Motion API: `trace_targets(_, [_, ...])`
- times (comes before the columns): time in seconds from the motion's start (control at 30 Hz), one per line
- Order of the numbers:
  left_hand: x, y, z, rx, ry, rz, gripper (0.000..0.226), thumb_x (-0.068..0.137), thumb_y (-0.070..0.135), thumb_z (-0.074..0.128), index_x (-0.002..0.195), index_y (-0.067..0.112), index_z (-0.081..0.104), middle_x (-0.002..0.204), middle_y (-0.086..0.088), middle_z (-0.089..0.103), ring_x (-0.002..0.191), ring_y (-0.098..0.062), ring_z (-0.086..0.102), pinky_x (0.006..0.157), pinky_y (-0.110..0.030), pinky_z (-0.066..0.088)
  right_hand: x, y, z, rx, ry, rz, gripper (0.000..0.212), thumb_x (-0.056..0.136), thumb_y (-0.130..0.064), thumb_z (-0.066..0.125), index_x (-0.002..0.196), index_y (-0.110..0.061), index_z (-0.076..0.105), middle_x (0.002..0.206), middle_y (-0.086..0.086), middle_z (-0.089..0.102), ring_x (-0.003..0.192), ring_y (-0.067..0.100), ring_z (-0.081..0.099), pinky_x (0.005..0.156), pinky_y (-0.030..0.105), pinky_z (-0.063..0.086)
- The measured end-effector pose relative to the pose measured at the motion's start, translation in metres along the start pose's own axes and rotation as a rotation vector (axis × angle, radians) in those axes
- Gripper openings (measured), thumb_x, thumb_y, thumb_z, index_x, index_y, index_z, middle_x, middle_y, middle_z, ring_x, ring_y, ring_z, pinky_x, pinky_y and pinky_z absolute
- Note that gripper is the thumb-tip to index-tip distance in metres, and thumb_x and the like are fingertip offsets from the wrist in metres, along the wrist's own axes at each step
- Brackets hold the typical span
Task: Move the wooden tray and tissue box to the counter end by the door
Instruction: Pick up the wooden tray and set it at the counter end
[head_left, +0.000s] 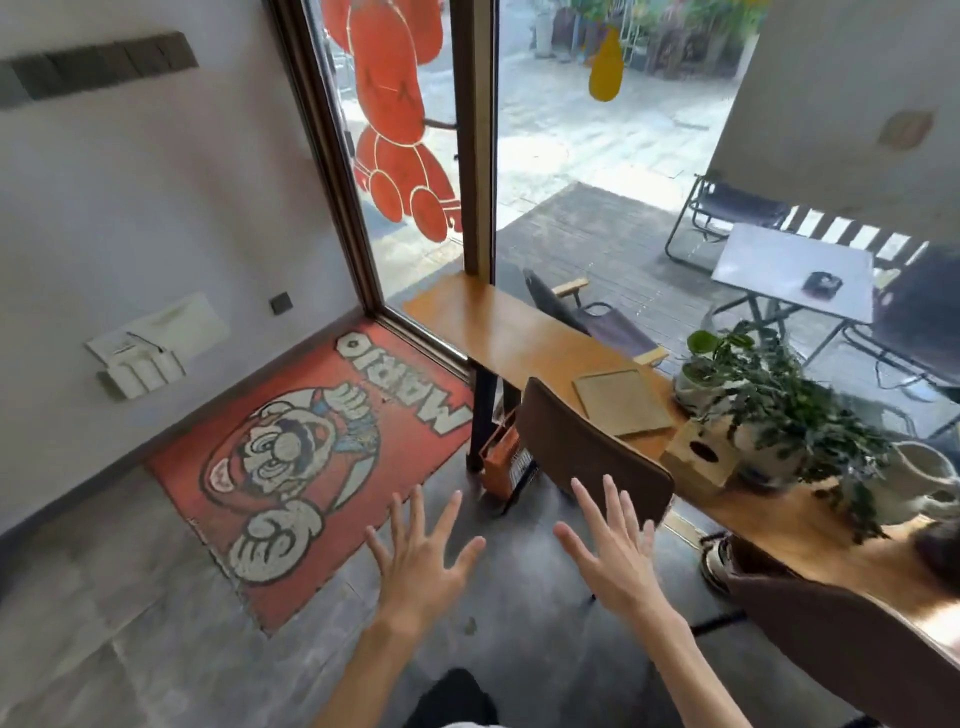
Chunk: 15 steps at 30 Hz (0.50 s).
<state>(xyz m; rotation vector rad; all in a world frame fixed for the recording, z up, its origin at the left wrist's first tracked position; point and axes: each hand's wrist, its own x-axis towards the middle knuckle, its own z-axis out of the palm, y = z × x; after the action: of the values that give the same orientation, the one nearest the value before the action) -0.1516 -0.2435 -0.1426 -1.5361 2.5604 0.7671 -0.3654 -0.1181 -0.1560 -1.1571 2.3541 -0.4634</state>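
Our left hand (415, 564) and right hand (615, 558) hover over the floor, fingers (451, 512) spread, grasping nothing. Chair back (587, 452) stands between us and the desk (498, 332). Risk: reaching over it, we snag a sleeve. Beyond it, wooden tray (621, 402) lies flat; tissue box (701, 460) touches the potted plant (769, 395). Lifting could drag leaves, tip the pot.

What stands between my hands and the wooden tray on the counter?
The brown chair back stands between both open hands, left hand and right hand, and the wooden tray. The tissue box sits just behind the chair's right edge.
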Motion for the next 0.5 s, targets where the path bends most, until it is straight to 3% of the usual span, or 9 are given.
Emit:
trace_targets(0.27, [0.159,0.023,-0.024,-0.02,-0.097,0.086,0.073,0.088,0.075,0.026,0.152,0.049,0.004,0.165,-0.003,-0.018,0.147,-0.026,-0.03,0.114,-0.062,-0.018,0.116,0.009,-0.012,0.184,-0.004,0.119,0.088,0.072,-0.088,0.017,0.151,-0.051,0.008,0.165,-0.004,-0.006,0.151,0.021,-0.01,0.118,0.055,-0.004])
trace_targets(0.4, [0.245,0.041,-0.044,-0.049,-0.185,0.148,0.072,0.089,0.073,0.029,0.152,0.049,0.004,0.165,-0.002,-0.015,0.148,-0.026,-0.028,0.116,-0.061,-0.017,0.173,0.015,-0.027,0.317,0.006,0.28,0.096,0.065,-0.094,0.019,0.151,-0.05,0.013,0.165,0.001,0.004,0.152,0.022,0.0,0.12,0.055,0.003])
trace_targets(0.5, [0.309,0.062,-0.053,-0.058,-0.245,0.197,0.071,0.09,0.073,0.031,0.152,0.05,0.006,0.165,-0.001,-0.015,0.149,-0.024,-0.026,0.116,-0.059,-0.017,0.215,0.024,-0.04,0.422,0.025,0.388,0.09,0.07,-0.092,0.027,0.149,-0.051,0.015,0.165,0.002,0.01,0.152,0.022,0.002,0.121,0.049,0.005])
